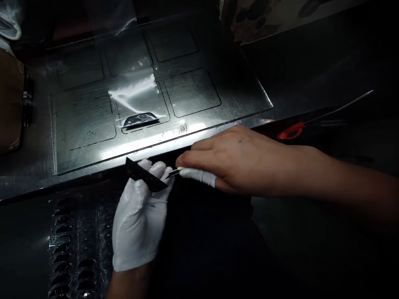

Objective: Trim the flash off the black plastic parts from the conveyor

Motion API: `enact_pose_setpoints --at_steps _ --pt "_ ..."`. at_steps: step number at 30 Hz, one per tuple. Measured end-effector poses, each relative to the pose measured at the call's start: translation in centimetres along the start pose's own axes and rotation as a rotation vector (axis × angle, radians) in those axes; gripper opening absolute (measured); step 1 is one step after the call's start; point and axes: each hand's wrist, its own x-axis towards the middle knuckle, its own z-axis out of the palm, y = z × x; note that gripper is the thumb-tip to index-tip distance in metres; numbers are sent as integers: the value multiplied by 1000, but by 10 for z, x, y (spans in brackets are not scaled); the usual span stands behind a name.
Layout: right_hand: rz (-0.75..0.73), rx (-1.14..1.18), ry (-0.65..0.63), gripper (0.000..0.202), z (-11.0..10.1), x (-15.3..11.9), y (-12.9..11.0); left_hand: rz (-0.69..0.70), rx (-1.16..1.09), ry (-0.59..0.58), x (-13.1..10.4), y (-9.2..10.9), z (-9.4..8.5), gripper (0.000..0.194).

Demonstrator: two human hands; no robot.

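My left hand [140, 224], in a white glove, pinches a flat black trapezoid-shaped piece [146, 176] between thumb and fingers, just off the table's front edge. My right hand [215, 160] is bare except for a white cover on the thumb. It grips a small knife [173, 172] whose pointed blade reaches close to the right end of the black piece; whether they touch I cannot tell. The knife's handle is hidden inside the fist. Beyond the hands, a similar black piece in a clear plastic bag [140, 120] lies on the table.
A clear sheet with black rounded outlines [193, 93] covers much of the metal table [31, 182]. Below the edge at left sits a clear tray [77, 245] with several black pieces. A cardboard box [11, 99], black markers [28, 99] and a red-handled tool [289, 131] lie around.
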Motion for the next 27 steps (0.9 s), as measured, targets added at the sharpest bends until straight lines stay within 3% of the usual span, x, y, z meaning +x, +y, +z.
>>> enact_pose_setpoints --at_steps 10,19,27 --pt "-28 -82 53 13 12 6 -8 -1 -26 32 1 0 -3 22" --pt "-28 -120 91 13 16 5 -8 17 36 49 2 -2 -3 21" --pt "-8 -80 20 17 11 4 -7 1 54 46 2 -2 -2 19"
